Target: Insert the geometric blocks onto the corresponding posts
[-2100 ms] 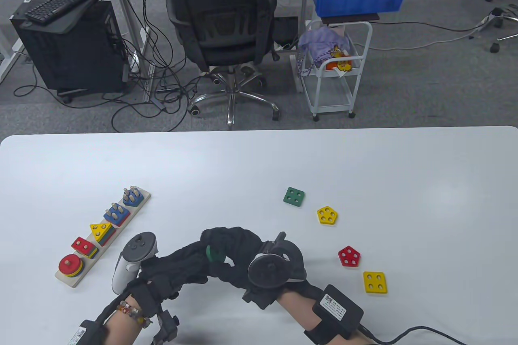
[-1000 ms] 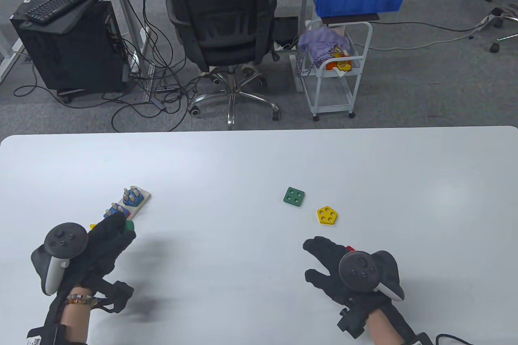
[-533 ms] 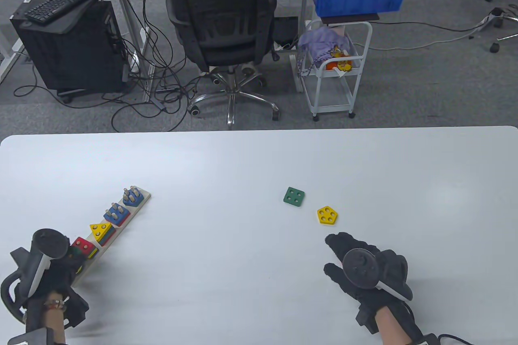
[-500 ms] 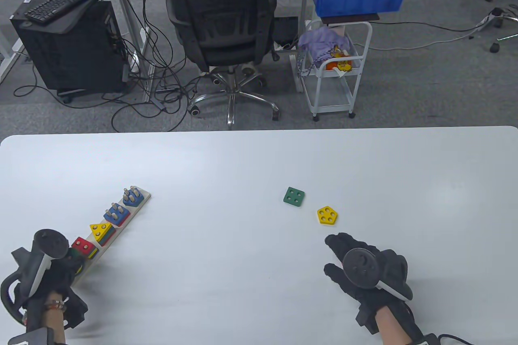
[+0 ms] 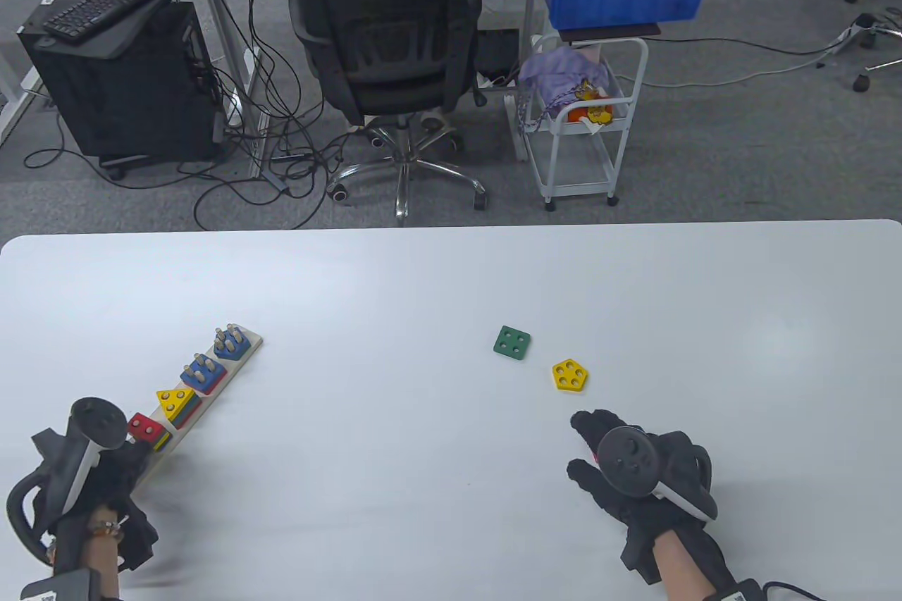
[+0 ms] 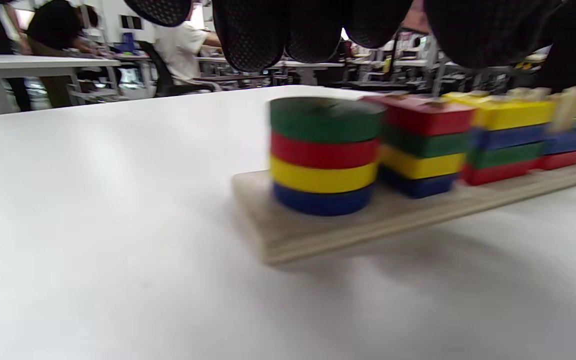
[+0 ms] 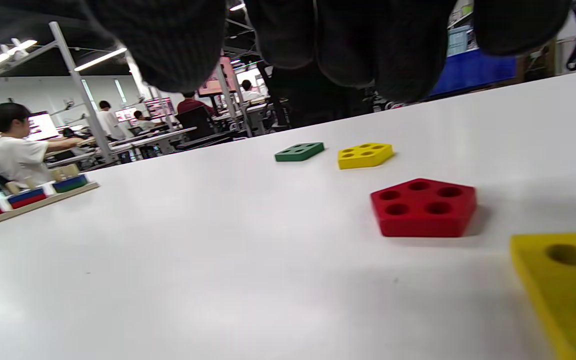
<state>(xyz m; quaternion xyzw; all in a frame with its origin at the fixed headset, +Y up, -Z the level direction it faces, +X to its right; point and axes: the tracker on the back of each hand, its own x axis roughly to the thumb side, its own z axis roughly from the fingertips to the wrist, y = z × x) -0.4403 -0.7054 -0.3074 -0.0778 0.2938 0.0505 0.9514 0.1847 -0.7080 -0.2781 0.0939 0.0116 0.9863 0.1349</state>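
Observation:
The wooden post board (image 5: 246, 347) lies at the table's left. In the left wrist view a green disc (image 6: 325, 120) sits on top of the round stack at the board's (image 6: 318, 230) near end. My left hand (image 5: 130, 453) hovers over that end, and its fingers (image 6: 253, 35) hang just above the disc without touching it. My right hand (image 5: 585, 442) is spread and empty above the red pentagon (image 7: 423, 207) and the yellow square (image 7: 568, 280), which it hides in the table view. A green square (image 5: 512, 342) and a yellow pentagon (image 5: 571, 375) lie beyond it.
On the board stand a red rectangular stack (image 5: 146, 428), a yellow-topped triangle stack (image 5: 176, 402) and two blue blocks on taller posts (image 5: 203, 373). Beyond the table's far edge are an office chair (image 5: 387, 30) and a cart (image 5: 581, 115).
My left hand took the green disc from the right hand and carried it to the board's near end, where it now sits on the round stack. My right hand moved right, over the red pentagon.

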